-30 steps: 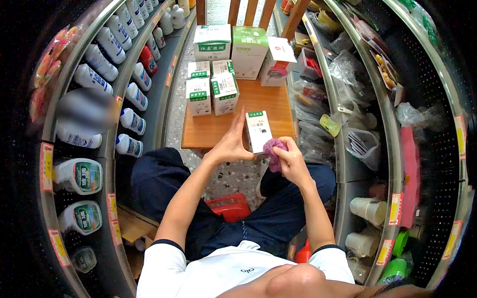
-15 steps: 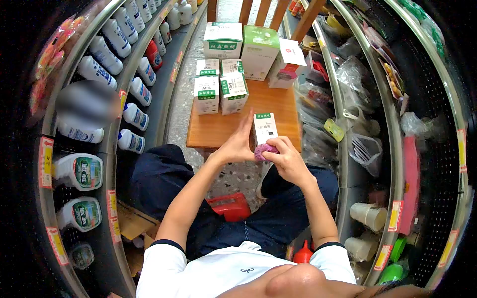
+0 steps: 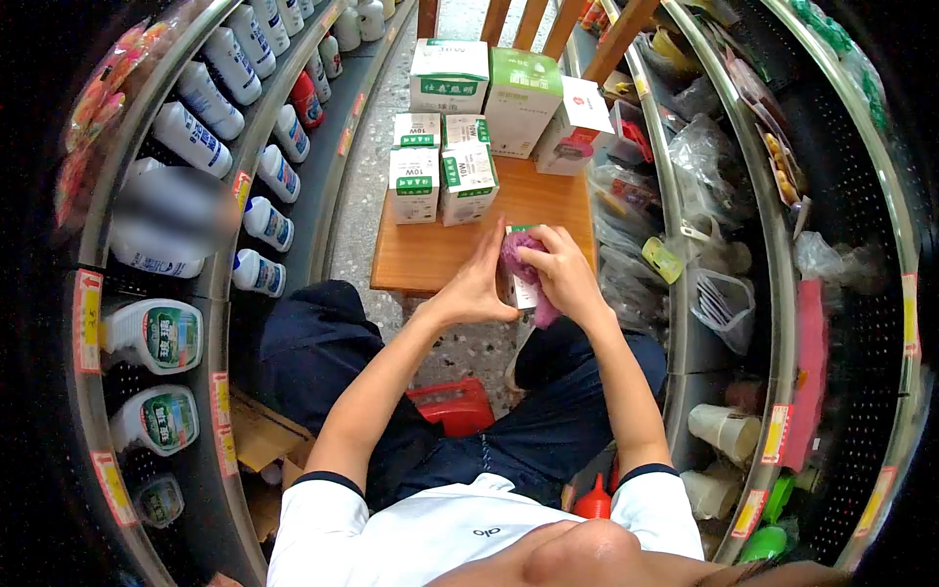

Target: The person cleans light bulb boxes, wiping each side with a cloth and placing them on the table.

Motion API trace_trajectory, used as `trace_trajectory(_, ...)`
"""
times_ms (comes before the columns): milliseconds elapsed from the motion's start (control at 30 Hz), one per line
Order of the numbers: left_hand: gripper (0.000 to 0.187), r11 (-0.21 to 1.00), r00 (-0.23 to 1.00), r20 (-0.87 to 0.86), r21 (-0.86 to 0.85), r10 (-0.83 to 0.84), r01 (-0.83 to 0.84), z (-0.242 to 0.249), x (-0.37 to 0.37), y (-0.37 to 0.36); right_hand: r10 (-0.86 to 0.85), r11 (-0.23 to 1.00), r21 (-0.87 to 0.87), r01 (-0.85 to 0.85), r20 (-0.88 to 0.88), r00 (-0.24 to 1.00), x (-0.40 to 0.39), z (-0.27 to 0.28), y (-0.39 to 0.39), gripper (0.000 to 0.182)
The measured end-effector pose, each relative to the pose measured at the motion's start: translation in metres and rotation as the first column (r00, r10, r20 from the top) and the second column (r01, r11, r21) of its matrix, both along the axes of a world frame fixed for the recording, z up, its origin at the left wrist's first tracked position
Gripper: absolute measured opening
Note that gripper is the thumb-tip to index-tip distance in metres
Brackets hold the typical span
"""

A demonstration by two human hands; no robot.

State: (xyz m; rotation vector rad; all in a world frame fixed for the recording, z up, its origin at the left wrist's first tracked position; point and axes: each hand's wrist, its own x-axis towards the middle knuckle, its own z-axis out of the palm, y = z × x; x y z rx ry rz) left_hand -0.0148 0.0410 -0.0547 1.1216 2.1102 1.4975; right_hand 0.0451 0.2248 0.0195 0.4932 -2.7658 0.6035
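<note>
A small white-and-green light bulb box is at the front of the wooden chair seat, mostly covered by a cloth and my fingers. My left hand braces it, fingers along the left side and thumb at the near end. Bunched in my right hand is a purple cloth, pressed on the upper face of the box, with a loose end hanging toward me. Behind my hands stand several similar 10W boxes. Farther back are a larger white-and-green box, a green-and-white box and a white box.
The wooden chair seat stands between my knees in a narrow aisle. Shelves with white bottles run along the left. Bagged goods and plastic cups fill the right shelves. A red plastic object lies below.
My right hand has moved the purple cloth from the near end of the box up over its printed face. My left hand stays at the box's left side.
</note>
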Motion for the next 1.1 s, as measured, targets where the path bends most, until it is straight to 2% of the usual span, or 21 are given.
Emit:
trace_trajectory(100,0.147,0.999,0.996,0.088,0.050,-0.001,-0.003,0.000,0.001,0.001,-0.071,0.997,0.012,0.072,-0.083,0.994,-0.016,-0.011,-0.002,0.025)
trace_trajectory(200,0.147,0.996,0.999,-0.029,0.091,0.021,-0.018,0.001,0.003,0.001,-0.172,0.985,0.008,0.174,-0.118,0.978,-0.027,-0.017,-0.008,0.027)
trace_trajectory(333,0.147,0.992,1.000,-0.005,0.122,0.021,-0.020,0.001,0.006,0.002,-0.219,0.972,0.056,0.228,-0.133,0.967,-0.018,-0.014,-0.017,0.035)
trace_trajectory(467,0.146,0.989,1.000,0.005,0.146,0.011,-0.011,-0.005,0.003,0.002,-0.210,0.977,0.013,0.211,-0.049,0.977,-0.002,-0.012,-0.017,0.028)
trace_trajectory(633,0.145,0.987,0.997,0.071,0.161,-0.003,-0.008,-0.006,0.002,0.004,-0.086,0.996,-0.025,0.086,0.020,0.996,0.038,0.006,-0.022,0.026)
trace_trajectory(767,0.145,0.994,0.998,-0.048,0.109,0.033,-0.028,-0.003,0.005,0.002,-0.043,0.997,-0.056,0.046,0.068,0.997,0.072,0.006,-0.020,0.032)
trace_trajectory(867,0.143,0.996,0.993,-0.089,0.052,0.082,-0.077,0.016,0.011,-0.001,-0.003,0.997,-0.077,0.014,0.146,0.989,0.096,0.006,-0.012,0.034)
trace_trajectory(900,0.142,0.995,0.988,-0.119,0.030,0.094,-0.091,0.017,0.010,-0.002,-0.010,0.998,-0.060,0.024,0.223,0.975,0.104,0.007,-0.010,0.033)
trace_trajectory(1000,0.138,0.994,0.971,-0.218,-0.032,0.100,-0.109,0.024,0.008,-0.004,-0.075,0.975,-0.197,0.104,0.150,0.986,0.127,-0.010,0.007,0.033)
trace_trajectory(1100,0.135,0.986,0.944,-0.328,-0.140,0.035,-0.085,0.058,0.015,-0.007,-0.153,0.948,-0.264,0.177,0.111,0.982,0.136,-0.013,0.017,0.027)
